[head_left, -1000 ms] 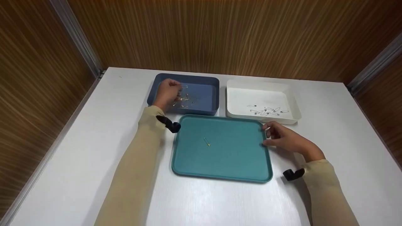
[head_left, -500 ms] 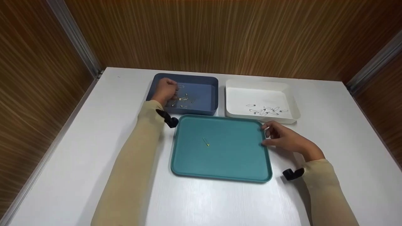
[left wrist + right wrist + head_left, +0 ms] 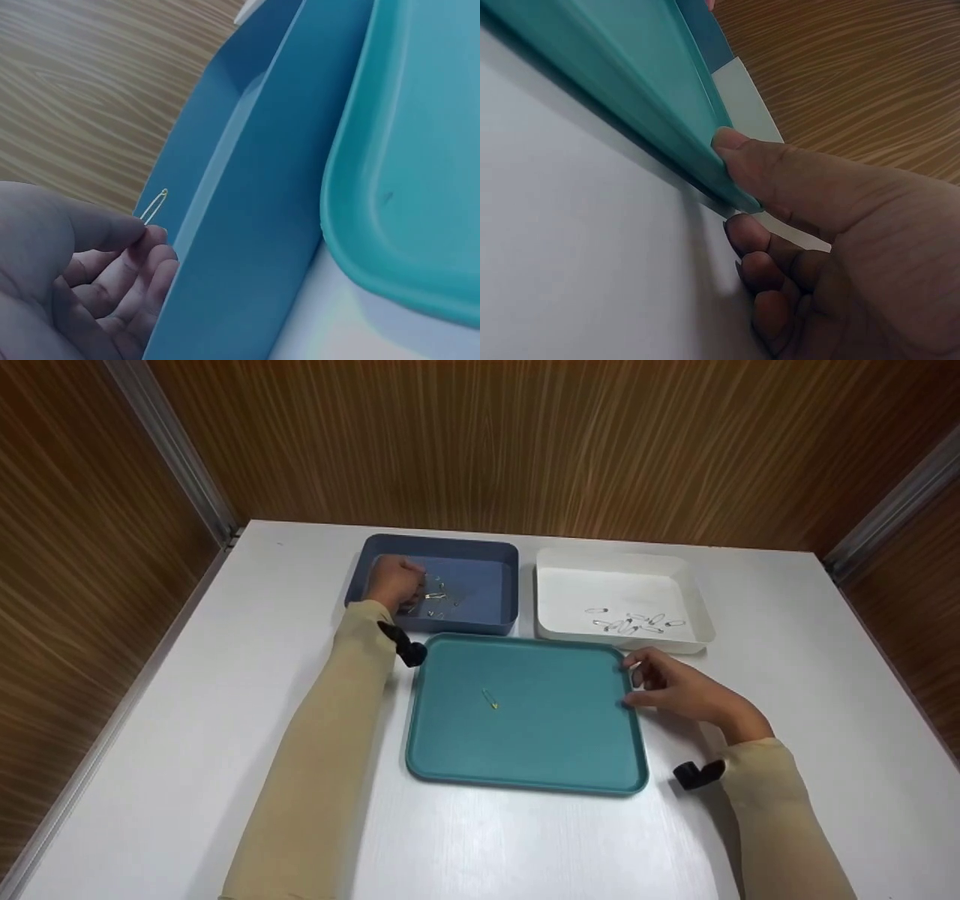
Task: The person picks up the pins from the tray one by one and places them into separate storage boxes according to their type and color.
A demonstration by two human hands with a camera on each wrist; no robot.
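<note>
Two hands work apart: your left hand [image 3: 391, 583], upper left, pinches a pin [image 3: 154, 207] inside the blue bin [image 3: 491, 589]. Your right hand [image 3: 686, 694] grips the teal tray [image 3: 540, 750] on the white table [image 3: 187, 720].

head cam: high, looks fwd/down, whole table [image 3: 187, 750] | L wrist: close, blue bin [image 3: 247, 225] wall | R wrist: close, low | all share teal tray [image 3: 525, 750] edge

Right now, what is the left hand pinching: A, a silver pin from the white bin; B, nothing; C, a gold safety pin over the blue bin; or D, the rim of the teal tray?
C: the left wrist view shows the left hand pinching a gold safety pin between thumb and fingertips, inside the blue bin, while the right hand grips the teal tray by its edge.
</note>
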